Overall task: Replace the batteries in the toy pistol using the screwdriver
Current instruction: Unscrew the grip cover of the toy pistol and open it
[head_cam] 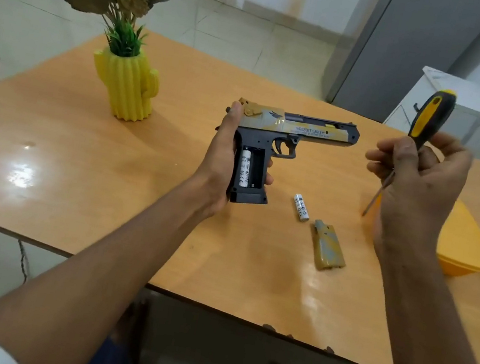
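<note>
2 batteries: one in the toy pistol [286,132] grip [245,168], one loose [301,208] between the hands. 1 screwdriver [424,131], 1 battery cover [328,245], 1 vase [127,85], 1 yellow lid [468,244].

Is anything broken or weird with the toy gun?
Not broken, just opened. The black-and-gold toy pistol has its grip uncovered: one white battery sits inside beside an empty slot. Another white battery and the gold grip cover lie loose on the wooden table.
</note>
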